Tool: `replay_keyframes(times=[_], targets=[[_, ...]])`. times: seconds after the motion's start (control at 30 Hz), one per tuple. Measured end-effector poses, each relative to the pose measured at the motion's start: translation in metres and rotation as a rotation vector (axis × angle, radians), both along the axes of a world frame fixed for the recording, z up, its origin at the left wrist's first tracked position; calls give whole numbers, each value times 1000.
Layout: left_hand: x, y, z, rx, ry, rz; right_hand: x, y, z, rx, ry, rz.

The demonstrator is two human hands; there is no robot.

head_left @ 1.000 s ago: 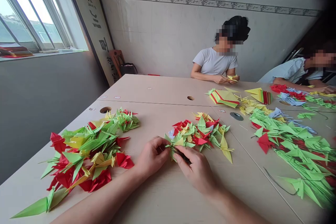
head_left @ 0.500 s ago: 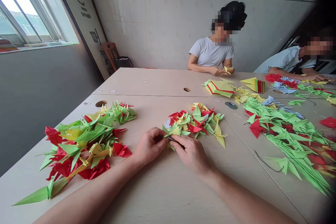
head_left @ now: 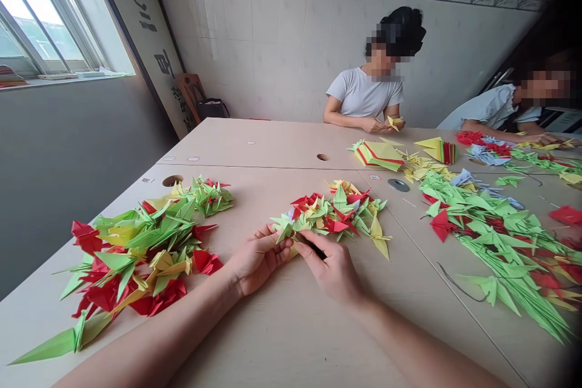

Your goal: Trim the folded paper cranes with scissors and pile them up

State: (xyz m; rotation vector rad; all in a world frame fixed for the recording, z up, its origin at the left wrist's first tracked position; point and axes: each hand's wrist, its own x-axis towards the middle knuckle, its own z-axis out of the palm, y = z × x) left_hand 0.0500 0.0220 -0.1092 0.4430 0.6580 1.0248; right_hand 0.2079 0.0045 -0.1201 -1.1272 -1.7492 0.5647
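Observation:
In the head view my left hand [head_left: 260, 259] is turned partly palm up, its fingertips closed on a green folded paper piece [head_left: 285, 227]. My right hand [head_left: 331, 264] pinches a thin dark tool [head_left: 313, 247], whose tip meets the paper at my left fingertips. Just beyond both hands is a small pile of red, green and yellow folded paper [head_left: 339, 209]. A larger mixed pile [head_left: 145, 242] lies left of my left hand, with one long green piece [head_left: 54, 342] at its near end.
Green and red folded pieces [head_left: 500, 236] cover the table's right side, near a dark cord [head_left: 459, 285]. Stacked paper sheets [head_left: 379, 154] lie farther back. A person in white [head_left: 364, 97] handles yellow paper across the table; another person [head_left: 484, 110] leans in at right.
My left hand has opened up somewhat and turned, showing more palm. The green piece at its fingertips now stands out more, left of the small pile. The view has shifted slightly.

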Motion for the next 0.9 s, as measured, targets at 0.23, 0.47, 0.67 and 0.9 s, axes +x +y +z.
replay_keyframes(times=[0.23,0.47,0.67,0.9], targets=[[2,-4,1,-6,2,-63,-1,-1,5,19,12,9],[2,-3,-2,12,-13,-55,-2,-1,4,17,-11,4],[3,-4,-2,22,-15,-52,-1,-1,5,15,-39,-1],[3,-4,-1,26,2,-54,0,-1,6,29,-50,-6]])
